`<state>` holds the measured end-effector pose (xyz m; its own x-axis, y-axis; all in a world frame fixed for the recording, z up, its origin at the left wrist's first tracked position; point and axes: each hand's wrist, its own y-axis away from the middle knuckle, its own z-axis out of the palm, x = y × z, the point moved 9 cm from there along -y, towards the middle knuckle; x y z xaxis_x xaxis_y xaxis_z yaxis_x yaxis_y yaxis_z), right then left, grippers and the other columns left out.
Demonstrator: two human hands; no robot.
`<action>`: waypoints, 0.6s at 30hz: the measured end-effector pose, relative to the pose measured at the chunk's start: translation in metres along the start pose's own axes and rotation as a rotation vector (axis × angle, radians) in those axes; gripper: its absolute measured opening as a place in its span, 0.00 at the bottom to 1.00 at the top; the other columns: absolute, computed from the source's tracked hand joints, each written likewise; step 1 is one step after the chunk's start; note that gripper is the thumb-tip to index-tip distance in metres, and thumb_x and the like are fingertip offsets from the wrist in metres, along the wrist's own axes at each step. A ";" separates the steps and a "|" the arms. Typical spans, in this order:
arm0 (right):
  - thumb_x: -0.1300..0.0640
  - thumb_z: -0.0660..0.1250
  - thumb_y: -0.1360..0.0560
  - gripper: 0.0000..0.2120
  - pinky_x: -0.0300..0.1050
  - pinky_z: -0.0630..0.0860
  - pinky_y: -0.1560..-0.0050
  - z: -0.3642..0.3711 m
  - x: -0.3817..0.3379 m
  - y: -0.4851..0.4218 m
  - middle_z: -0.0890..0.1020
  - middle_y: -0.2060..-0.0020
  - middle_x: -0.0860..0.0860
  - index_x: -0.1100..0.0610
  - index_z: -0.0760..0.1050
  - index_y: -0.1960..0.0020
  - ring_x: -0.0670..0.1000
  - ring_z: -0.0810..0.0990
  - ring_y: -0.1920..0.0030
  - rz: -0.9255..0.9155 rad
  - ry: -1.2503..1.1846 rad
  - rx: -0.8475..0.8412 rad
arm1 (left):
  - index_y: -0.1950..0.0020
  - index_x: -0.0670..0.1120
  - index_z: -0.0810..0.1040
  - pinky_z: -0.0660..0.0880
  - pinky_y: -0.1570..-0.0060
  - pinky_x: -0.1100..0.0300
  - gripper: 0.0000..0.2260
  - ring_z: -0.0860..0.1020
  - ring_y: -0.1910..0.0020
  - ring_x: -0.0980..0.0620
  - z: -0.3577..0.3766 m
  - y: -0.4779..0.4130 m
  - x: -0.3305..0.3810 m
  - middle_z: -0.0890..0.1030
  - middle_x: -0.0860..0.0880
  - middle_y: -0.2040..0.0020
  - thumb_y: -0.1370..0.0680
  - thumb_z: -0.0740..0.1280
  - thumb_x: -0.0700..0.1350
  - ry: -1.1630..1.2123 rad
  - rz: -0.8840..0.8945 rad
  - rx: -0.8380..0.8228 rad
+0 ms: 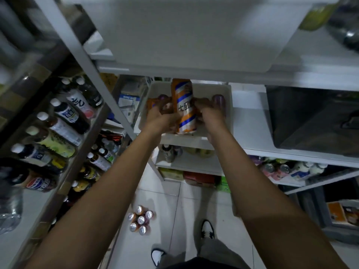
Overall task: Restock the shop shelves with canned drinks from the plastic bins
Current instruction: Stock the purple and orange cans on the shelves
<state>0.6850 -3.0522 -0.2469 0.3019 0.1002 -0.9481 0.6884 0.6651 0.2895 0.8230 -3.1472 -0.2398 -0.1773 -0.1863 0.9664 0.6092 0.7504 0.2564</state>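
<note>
Both hands reach into the white plastic bin (228, 94), which stands on a white shelf (251, 129). Between the two sets of fingers is one tall orange striped can (184, 98) with white and blue bands, raised above the bin's floor and leaning a little. The left hand (162, 114) has its fingers curled against the can's left side, and the right hand (208, 111) has its fingers bent around the right side, so the can is gripped from both sides. The picture is blurred here, and I cannot tell exactly how each finger lies.

Just beyond the right fingers a purple can (219, 100) stands inside the bin. Beyond the left fingers there is a second purple can (162, 98), and at their outer side a smaller orange can (150, 103).

Far below the fingers – on the tiled floor – a group of cans (140, 220) stands together. To the left of the left fingers, many bottles (64, 131) fill the neighbouring shelves – to the right of the right fingers sits a dark bin (310, 121).
</note>
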 end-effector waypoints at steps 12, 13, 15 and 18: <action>0.57 0.70 0.22 0.15 0.44 0.81 0.55 0.139 0.039 0.077 0.84 0.43 0.55 0.53 0.77 0.35 0.53 0.85 0.48 0.143 0.103 -0.463 | 0.30 0.47 0.73 0.80 0.63 0.57 0.22 0.85 0.58 0.51 -0.136 0.098 -0.019 0.82 0.45 0.45 0.23 0.73 0.41 0.151 -0.046 0.228; 0.58 0.71 0.22 0.15 0.45 0.82 0.54 0.156 0.039 0.086 0.85 0.44 0.55 0.53 0.78 0.36 0.53 0.86 0.49 0.131 0.112 -0.507 | 0.31 0.46 0.74 0.80 0.65 0.60 0.19 0.85 0.59 0.53 -0.152 0.110 -0.016 0.83 0.46 0.45 0.21 0.71 0.41 0.150 -0.036 0.264; 0.60 0.70 0.22 0.13 0.41 0.82 0.59 0.191 0.032 0.107 0.86 0.50 0.52 0.53 0.78 0.38 0.48 0.87 0.55 0.102 0.102 -0.588 | 0.31 0.45 0.74 0.82 0.60 0.57 0.18 0.86 0.52 0.50 -0.188 0.131 -0.006 0.83 0.47 0.43 0.21 0.71 0.41 0.154 0.020 0.341; 0.63 0.69 0.22 0.15 0.35 0.79 0.66 0.247 0.012 0.140 0.85 0.54 0.49 0.55 0.77 0.35 0.42 0.85 0.63 0.039 0.093 -0.675 | 0.32 0.45 0.77 0.79 0.46 0.48 0.20 0.82 0.42 0.41 -0.241 0.168 0.015 0.83 0.42 0.39 0.23 0.74 0.41 0.123 0.127 0.429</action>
<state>0.9479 -3.1410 -0.1852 0.2394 0.1766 -0.9547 0.1063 0.9726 0.2066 1.1086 -3.1767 -0.1778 -0.0130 -0.1303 0.9914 0.2405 0.9620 0.1295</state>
